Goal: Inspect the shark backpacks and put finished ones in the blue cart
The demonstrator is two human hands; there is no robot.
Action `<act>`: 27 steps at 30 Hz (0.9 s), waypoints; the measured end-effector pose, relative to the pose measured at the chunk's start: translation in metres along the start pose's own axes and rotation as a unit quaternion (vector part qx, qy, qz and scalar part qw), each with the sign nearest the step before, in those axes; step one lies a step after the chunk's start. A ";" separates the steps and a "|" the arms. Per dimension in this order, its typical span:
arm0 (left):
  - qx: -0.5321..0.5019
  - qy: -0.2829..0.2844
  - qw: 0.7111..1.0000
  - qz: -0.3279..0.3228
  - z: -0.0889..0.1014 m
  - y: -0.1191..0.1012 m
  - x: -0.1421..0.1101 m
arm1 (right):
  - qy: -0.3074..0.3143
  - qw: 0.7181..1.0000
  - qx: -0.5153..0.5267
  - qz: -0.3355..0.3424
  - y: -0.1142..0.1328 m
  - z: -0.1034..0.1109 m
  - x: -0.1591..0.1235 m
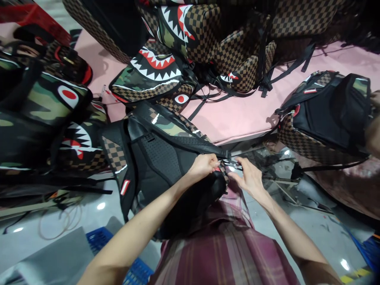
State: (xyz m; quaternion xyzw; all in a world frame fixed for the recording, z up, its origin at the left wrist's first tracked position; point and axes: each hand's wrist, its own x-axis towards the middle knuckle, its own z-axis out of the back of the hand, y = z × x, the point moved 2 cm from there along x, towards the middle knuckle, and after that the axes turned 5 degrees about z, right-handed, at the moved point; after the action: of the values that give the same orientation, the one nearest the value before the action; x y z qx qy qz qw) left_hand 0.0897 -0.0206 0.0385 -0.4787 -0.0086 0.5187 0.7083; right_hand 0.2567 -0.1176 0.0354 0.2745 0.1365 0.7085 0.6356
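A black backpack with checkered and camouflage panels lies across my lap, its padded back and straps facing up. My left hand is closed in a pinch at the right end of the bag, near a strap buckle and a red patch. Whether it grips a thread or the fabric is too small to tell. Close beside it, my right hand holds what look like small silver thread snips between thumb and fingers, with the tips pointing toward the left hand at the bag's edge.
Several shark-mouth backpacks are piled on the pink tabletop. More bags stand at the left. At the right, another backpack is beside a partly visible person's arm. Blue crates sit on the floor below.
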 end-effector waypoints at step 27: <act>-0.197 -0.014 0.980 0.017 -0.007 0.007 -0.008 | 0.161 0.962 -0.182 0.127 0.026 0.025 0.035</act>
State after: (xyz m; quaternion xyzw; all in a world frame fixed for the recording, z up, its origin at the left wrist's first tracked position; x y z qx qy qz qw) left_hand 0.0843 -0.0316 0.0333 -0.6017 -0.1130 0.5252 0.5911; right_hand 0.2483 -0.0916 0.0774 0.0520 0.0700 0.8310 0.5494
